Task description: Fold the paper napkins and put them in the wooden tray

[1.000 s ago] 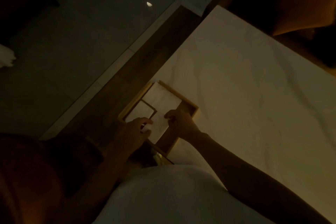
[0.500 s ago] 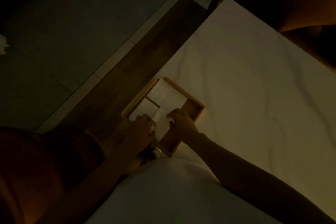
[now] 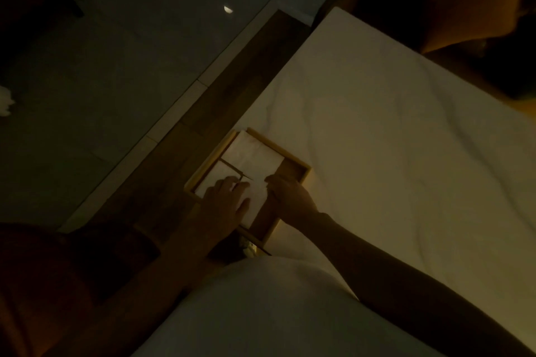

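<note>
A wooden tray (image 3: 301, 173) with dividers lies on the white bed near its left edge. White folded napkins (image 3: 255, 159) fill its long compartment, and another napkin (image 3: 213, 178) lies in the small compartment at the left. My left hand (image 3: 224, 206) rests flat, fingers spread, over the small compartment and the near end of the long napkin. My right hand (image 3: 290, 195) touches the napkin's right edge with its fingertips, over the bare wooden compartment. The light is very dim.
The white sheet (image 3: 391, 153) spreads wide to the right of the tray. A dark wooden bed frame (image 3: 232, 90) and the floor (image 3: 116, 66) lie to the left. A small object (image 3: 249, 249) sits just below the tray. An orange pillow (image 3: 470, 0) is at the top right.
My left hand has spread flat and moved further over the napkins. My right hand has stayed at the napkin's right edge. The view has shifted slightly.
</note>
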